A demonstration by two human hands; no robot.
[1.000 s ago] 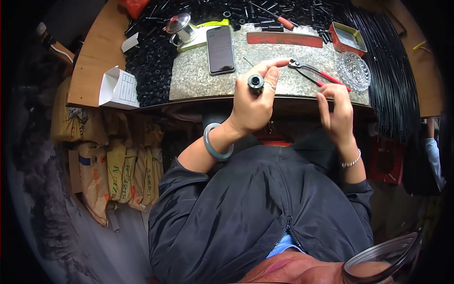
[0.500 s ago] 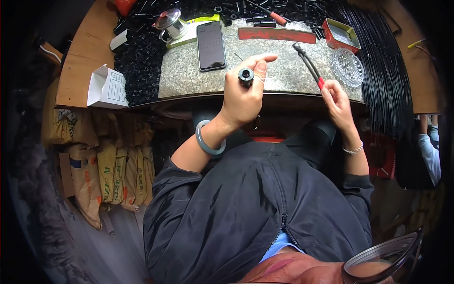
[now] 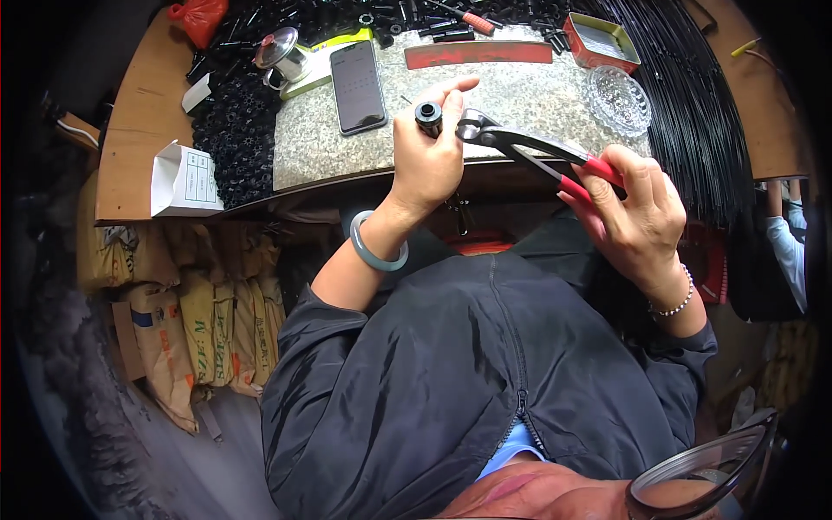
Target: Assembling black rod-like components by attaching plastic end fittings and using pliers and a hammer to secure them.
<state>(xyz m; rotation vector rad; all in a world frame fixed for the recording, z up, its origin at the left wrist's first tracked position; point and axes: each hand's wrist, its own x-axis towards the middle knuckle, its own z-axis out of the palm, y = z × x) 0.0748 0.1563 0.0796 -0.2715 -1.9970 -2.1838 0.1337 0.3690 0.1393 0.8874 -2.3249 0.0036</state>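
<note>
My left hand (image 3: 423,165) is closed around a short black tubular part (image 3: 428,116), whose round hollow end faces up. Its index finger points out to the right. In my right hand (image 3: 641,208) are pincers (image 3: 490,136) with black rounded jaws and red grips, their handles spread apart. The jaws sit right beside my left thumb and the black part; whether they bite on anything there is too small to make out. Both hands are above the near edge of the speckled stone work surface (image 3: 329,156).
A phone (image 3: 358,91), a lidded metal cup (image 3: 284,56), a red bar (image 3: 477,54), a red tin (image 3: 598,43) and a glass ashtray (image 3: 617,102) stand beyond my hands. Black parts (image 3: 234,130) heap left, long black rods (image 3: 693,113) right. Another person's sleeve (image 3: 787,260) shows far right.
The pincers have been lifted off the stone surface and swung left, so their jaws come to my left fingers. My right hand has shifted its hold onto the spread handles.
</note>
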